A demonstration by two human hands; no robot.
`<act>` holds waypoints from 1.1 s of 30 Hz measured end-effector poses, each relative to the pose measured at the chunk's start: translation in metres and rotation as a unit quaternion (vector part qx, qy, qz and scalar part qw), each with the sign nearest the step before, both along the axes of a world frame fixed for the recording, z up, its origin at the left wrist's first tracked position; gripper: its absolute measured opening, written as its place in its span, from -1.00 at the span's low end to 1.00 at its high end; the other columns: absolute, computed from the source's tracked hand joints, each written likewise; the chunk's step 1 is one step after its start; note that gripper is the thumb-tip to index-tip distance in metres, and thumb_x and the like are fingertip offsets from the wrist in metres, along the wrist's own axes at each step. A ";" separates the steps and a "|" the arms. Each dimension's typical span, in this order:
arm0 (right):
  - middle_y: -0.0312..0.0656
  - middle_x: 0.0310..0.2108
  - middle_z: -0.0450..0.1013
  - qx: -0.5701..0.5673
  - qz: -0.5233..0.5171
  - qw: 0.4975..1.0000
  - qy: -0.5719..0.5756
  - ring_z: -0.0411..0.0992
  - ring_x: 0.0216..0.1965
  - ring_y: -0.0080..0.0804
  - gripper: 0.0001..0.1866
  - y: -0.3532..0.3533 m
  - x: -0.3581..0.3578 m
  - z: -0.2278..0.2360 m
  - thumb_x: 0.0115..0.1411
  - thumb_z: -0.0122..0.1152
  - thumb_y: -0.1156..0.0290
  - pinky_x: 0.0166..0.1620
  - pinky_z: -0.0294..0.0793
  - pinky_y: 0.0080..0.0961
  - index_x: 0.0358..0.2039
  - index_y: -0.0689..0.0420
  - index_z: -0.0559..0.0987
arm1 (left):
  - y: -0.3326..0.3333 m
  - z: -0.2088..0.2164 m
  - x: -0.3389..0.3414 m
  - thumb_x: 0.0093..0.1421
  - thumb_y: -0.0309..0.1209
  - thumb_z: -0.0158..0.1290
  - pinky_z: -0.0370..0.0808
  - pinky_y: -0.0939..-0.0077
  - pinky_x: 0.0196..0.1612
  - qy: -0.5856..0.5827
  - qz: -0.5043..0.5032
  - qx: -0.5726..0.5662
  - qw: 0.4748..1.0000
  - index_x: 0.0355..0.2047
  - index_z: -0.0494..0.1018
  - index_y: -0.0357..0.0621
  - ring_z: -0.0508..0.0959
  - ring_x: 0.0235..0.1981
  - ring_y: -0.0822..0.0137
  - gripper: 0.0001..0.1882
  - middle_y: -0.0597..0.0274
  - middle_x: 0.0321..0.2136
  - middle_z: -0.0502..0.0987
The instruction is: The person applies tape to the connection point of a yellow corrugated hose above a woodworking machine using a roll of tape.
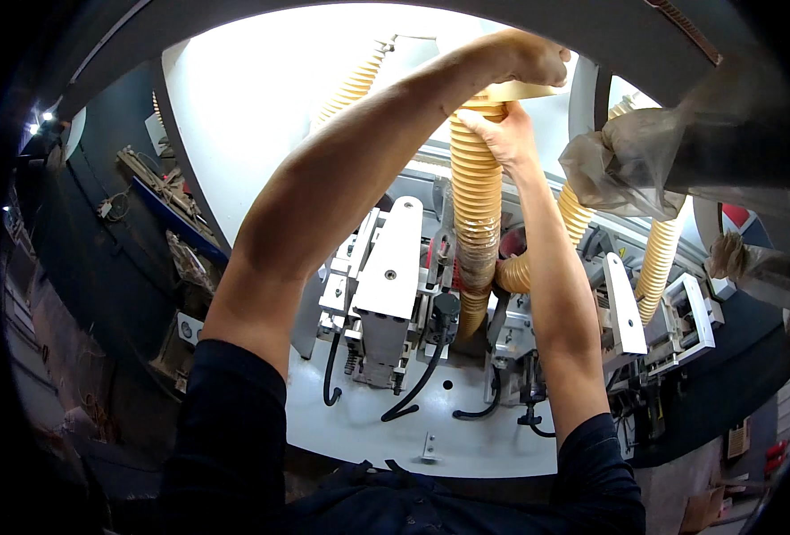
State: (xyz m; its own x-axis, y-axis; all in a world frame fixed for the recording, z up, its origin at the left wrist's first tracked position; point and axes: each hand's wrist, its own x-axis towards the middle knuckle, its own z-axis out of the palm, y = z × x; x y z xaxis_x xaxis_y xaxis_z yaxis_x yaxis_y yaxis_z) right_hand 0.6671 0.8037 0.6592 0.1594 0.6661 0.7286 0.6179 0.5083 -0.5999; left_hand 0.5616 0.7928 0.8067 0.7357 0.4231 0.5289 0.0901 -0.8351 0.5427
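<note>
Below hands (507,138) at hose (476,178) sits an unreadable label (622,252).

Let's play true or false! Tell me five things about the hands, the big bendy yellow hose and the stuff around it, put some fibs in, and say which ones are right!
1. The right hand is gripping the yellow hose. True.
2. The left hand is lower in the picture than the right hand. False: it is higher.
3. The yellow hose is smooth all along. False: it has ridges.
4. Crumpled clear plastic shows in the upper right part of the picture. True.
5. The sleeves are bright red. False: they are dark.
</note>
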 end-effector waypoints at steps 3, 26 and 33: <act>-0.05 -0.12 0.47 -0.035 -0.014 0.999 0.007 0.45 -0.11 -0.33 -0.34 -0.004 -0.008 0.004 -0.09 0.45 0.21 0.01 0.42 -0.46 -0.06 0.33 0.43 | 0.010 0.005 0.016 0.10 -0.46 0.04 0.46 0.29 -0.07 -0.055 -0.013 0.016 0.998 -0.08 0.45 -0.29 0.52 -0.11 0.08 -0.65 -0.08 -0.15 0.52; -0.09 -0.01 0.34 -0.027 0.207 0.968 0.141 0.36 -0.03 -0.33 -0.25 -0.004 -0.011 0.009 0.01 0.38 0.47 0.00 0.44 -0.40 0.15 0.27 0.17 | 0.055 -0.044 0.063 0.05 -0.49 0.05 0.42 0.24 0.05 -0.055 0.210 0.241 0.946 -0.09 0.44 -0.35 0.49 -0.01 -0.02 -0.62 -0.20 -0.09 0.48; 0.06 0.08 0.28 -0.087 0.199 0.956 0.199 0.30 0.09 -0.21 -0.03 -0.022 -0.014 0.023 -0.10 0.47 0.41 0.09 0.41 -0.28 0.24 0.17 0.05 | 0.063 -0.129 -0.052 0.11 -0.57 -0.14 0.50 0.38 -0.20 -0.476 0.093 0.017 0.874 -0.35 0.51 -0.27 0.54 -0.32 0.28 -0.79 0.15 -0.39 0.56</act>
State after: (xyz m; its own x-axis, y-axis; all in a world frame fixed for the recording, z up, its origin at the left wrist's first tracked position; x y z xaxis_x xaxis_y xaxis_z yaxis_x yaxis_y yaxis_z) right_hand 0.6536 0.7819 0.6825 0.1095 0.8368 0.5365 0.1015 0.5275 -0.8435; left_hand 0.5098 0.8556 0.6772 -0.1246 0.4610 0.8786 -0.2543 -0.8708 0.4208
